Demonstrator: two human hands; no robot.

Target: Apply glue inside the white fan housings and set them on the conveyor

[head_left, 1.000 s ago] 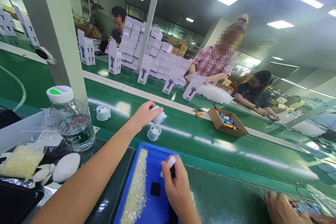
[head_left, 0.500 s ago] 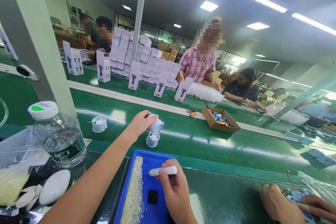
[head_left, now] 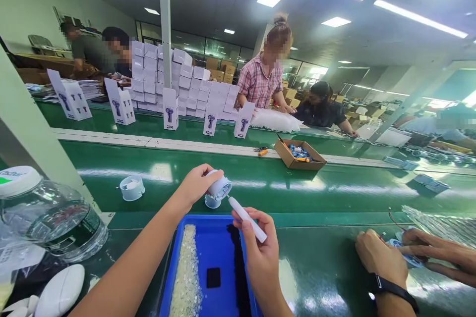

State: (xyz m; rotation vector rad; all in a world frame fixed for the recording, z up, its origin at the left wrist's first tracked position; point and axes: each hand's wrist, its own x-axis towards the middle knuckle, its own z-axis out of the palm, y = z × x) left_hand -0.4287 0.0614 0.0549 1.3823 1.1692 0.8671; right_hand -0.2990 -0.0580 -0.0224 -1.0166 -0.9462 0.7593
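My left hand (head_left: 195, 185) grips a light-blue round plastic housing (head_left: 219, 187), its open end tilted toward the right. In my right hand (head_left: 262, 250) is a white pen-shaped tool (head_left: 247, 219), its thin tip at the housing's open end; whether it touches cannot be made out. Partly hidden behind the held housing, another round housing (head_left: 212, 203) stands on the green belt. Below both hands lies a blue tray (head_left: 213, 242) with small translucent rings (head_left: 185, 270) along its left side, a black square (head_left: 213, 278) in the middle and black pieces (head_left: 240, 270) along the right.
A similar housing (head_left: 132, 188) stands on the belt at left. A bottle (head_left: 55, 218) is at the left edge, and a cardboard box (head_left: 300, 154) of parts lies ahead. At right, a co-worker's hands (head_left: 383, 257) handle parts. White cartons (head_left: 171, 109) line the far belt.
My right hand has raised and turned the white tool, bringing its tip up to the housing in my left hand. The view has shifted to the right.
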